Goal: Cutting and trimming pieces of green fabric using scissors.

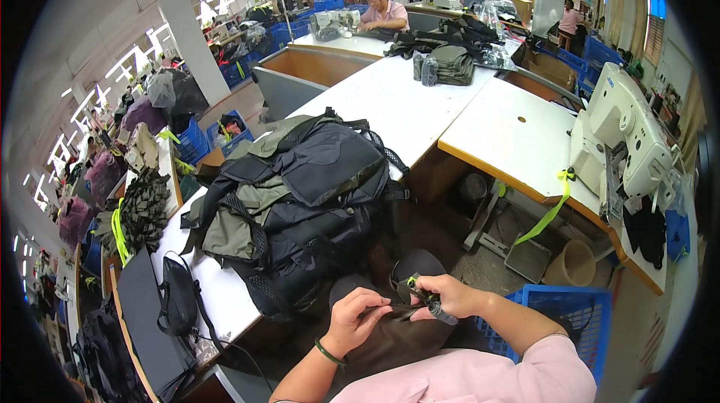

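Over my lap, my left hand (360, 320) is closed, thumb and fingers pinching one end of a thin dark strip (400, 308). My right hand (455, 299) is closed around a small dark bundle (431, 301) with a yellow-green bit at its top; its exact kind I cannot make out. The strip runs between both hands. Just beyond them a large black and olive backpack (322, 208) lies on the white table (229, 305), with straps and mesh panels showing. Neither hand touches the backpack.
A sewing machine (626, 133) stands on the right table, a yellow-green ribbon (551, 212) hanging from its edge. A blue crate (555, 305) sits by my right elbow. A black pouch (178, 298) lies at left. Folded olive pieces (450, 65) and a seated co-worker (386, 13) are farther off.
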The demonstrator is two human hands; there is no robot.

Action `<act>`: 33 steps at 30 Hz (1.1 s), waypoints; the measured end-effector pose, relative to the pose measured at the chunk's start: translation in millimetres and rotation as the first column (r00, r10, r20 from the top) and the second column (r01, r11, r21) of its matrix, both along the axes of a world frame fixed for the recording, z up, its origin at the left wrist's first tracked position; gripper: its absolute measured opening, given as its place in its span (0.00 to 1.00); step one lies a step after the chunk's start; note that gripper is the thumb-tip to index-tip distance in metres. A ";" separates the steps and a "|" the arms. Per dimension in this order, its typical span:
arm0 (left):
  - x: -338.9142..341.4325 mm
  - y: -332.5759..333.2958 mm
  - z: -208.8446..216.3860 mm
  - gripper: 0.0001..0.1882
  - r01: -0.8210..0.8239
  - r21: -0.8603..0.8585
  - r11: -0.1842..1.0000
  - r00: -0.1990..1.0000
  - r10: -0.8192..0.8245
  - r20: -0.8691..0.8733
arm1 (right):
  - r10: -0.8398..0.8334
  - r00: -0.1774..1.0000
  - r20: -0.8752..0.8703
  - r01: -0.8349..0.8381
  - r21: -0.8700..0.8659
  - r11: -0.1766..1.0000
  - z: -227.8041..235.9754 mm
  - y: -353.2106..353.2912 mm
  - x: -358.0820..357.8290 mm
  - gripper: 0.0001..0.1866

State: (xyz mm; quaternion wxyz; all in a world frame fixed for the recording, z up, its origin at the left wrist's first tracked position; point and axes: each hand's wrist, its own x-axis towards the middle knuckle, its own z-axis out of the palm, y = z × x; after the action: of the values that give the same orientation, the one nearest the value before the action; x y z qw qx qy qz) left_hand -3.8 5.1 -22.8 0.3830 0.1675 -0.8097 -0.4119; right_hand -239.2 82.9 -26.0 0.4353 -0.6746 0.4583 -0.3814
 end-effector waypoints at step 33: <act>-23.7 -16.5 -4.8 0.13 0.220 0.632 0.743 0.954 -0.027 -0.299 | -0.216 0.963 0.161 0.176 0.233 0.956 22.6 18.7 -24.0 0.14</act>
State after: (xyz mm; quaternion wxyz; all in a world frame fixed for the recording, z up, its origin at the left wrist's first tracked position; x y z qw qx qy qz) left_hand -27.5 -11.4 -27.6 0.3779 0.1790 -0.5618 -0.7138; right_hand -263.2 101.6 -3.3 0.5065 -0.5359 0.5196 -0.4316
